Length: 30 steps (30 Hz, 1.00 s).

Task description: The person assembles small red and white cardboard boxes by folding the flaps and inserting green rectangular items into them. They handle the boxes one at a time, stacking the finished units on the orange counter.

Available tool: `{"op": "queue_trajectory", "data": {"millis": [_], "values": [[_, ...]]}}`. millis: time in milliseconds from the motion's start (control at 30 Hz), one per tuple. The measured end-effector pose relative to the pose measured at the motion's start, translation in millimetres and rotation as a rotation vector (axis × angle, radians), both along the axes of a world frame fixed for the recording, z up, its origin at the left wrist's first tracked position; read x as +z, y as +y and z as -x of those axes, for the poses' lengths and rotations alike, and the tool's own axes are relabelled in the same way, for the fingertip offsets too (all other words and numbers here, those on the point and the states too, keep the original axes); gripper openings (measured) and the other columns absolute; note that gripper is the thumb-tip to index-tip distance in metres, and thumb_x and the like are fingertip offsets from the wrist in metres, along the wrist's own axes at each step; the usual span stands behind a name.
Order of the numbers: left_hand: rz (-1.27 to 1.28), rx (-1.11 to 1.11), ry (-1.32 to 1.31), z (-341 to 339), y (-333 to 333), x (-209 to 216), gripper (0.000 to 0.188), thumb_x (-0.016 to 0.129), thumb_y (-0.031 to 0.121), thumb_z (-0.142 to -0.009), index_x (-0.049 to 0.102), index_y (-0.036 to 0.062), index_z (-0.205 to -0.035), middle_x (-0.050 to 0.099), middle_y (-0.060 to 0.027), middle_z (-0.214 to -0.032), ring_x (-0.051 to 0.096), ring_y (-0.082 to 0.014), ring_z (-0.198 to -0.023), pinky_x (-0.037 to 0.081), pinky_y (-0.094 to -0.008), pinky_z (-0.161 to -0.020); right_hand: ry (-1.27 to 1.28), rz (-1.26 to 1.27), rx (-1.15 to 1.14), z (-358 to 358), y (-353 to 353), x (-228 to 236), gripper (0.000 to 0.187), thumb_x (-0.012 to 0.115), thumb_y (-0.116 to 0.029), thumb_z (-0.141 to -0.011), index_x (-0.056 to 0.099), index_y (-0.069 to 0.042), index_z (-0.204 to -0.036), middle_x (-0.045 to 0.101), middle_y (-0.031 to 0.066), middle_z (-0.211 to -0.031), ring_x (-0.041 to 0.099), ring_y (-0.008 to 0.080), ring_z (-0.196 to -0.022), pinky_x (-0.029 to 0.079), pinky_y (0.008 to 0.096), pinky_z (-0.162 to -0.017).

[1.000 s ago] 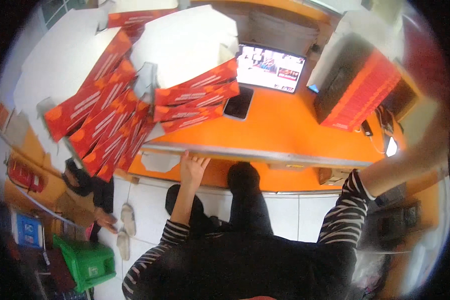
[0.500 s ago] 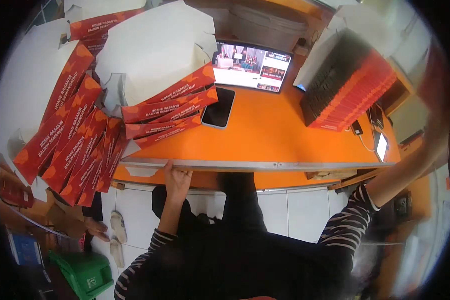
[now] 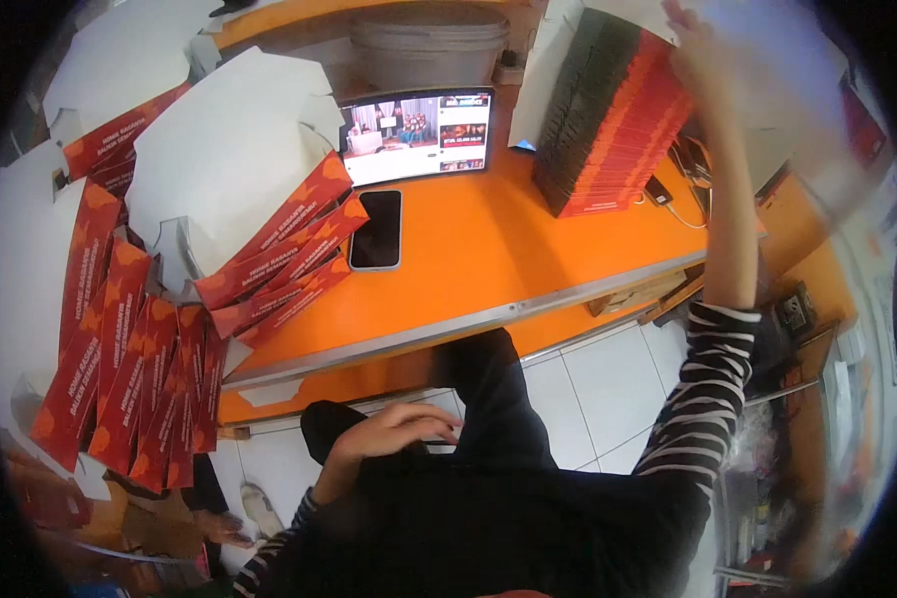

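Though I cannot tell the right hand's (image 3: 692, 42) grip beside stacked red cartons (image 3: 623, 125), the left hand (image 3: 399, 431) hangs spread.

A plain black garment (image 3: 478, 528) covers the torso, its surface dark and matte, unmarked where it shows. From it come long sleeves in black with narrow white bands running around the arm. The right sleeve (image 3: 703, 399) bunches into folds that make its stripes wavy, and ends in a cuff below the elbow; the left sleeve (image 3: 267, 560) shows only partly. Below are black trousers (image 3: 498, 404). The left hand (image 3: 394, 431) and right hand (image 3: 690, 35) are bare.
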State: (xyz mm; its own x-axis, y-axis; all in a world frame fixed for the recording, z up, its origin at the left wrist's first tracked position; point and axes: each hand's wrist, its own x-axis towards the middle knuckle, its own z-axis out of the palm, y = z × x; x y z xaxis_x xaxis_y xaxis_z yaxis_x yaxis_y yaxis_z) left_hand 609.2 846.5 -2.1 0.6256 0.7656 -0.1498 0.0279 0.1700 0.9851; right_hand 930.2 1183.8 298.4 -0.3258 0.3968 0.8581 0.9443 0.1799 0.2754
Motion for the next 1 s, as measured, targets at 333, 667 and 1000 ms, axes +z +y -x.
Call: {"op": "queue_trajectory", "data": {"millis": [333, 667, 1000], "values": [[-0.728, 0.359, 0.322, -102, 133, 38, 0.054, 0.061, 0.029, -0.083, 0.042, -0.0001, -0.124, 0.048, -0.0201, -0.120, 0.046, -0.0315, -0.114, 0.036, -0.0387, -0.095, -0.220, 0.082, -0.028, -7, 1, 7, 0.055, 0.057, -0.052, -0.078, 0.063, 0.002, -0.086, 0.054, 0.0134, -0.097, 0.053, 0.0326, -0.088, 0.044, 0.0389, -0.078], [-0.535, 0.692, 0.782, -190, 274, 51, 0.130, 0.085, 0.030, -0.048, -0.003, -0.0022, -0.138, 0.020, -0.0309, -0.137, 0.024, -0.0396, -0.128, 0.023, -0.0416, -0.106, -0.178, -0.117, 0.315, -55, -84, -32, 0.034, 0.072, -0.034, -0.069, 0.060, -0.002, -0.073, 0.053, 0.0129, -0.095, 0.052, 0.0295, -0.085, 0.044, 0.0378, -0.072], [-0.928, 0.475, 0.235, -180, 343, 36, 0.135, 0.087, 0.029, -0.035, 0.004, -0.0047, -0.135, 0.020, -0.0283, -0.135, 0.021, -0.0383, -0.128, 0.018, -0.0384, -0.108, -0.304, -0.240, 0.383, -88, -96, -54, 0.034, 0.067, -0.034, -0.077, 0.060, -0.001, -0.076, 0.051, 0.0181, -0.101, 0.052, 0.0322, -0.091, 0.044, 0.0398, -0.072]]}}
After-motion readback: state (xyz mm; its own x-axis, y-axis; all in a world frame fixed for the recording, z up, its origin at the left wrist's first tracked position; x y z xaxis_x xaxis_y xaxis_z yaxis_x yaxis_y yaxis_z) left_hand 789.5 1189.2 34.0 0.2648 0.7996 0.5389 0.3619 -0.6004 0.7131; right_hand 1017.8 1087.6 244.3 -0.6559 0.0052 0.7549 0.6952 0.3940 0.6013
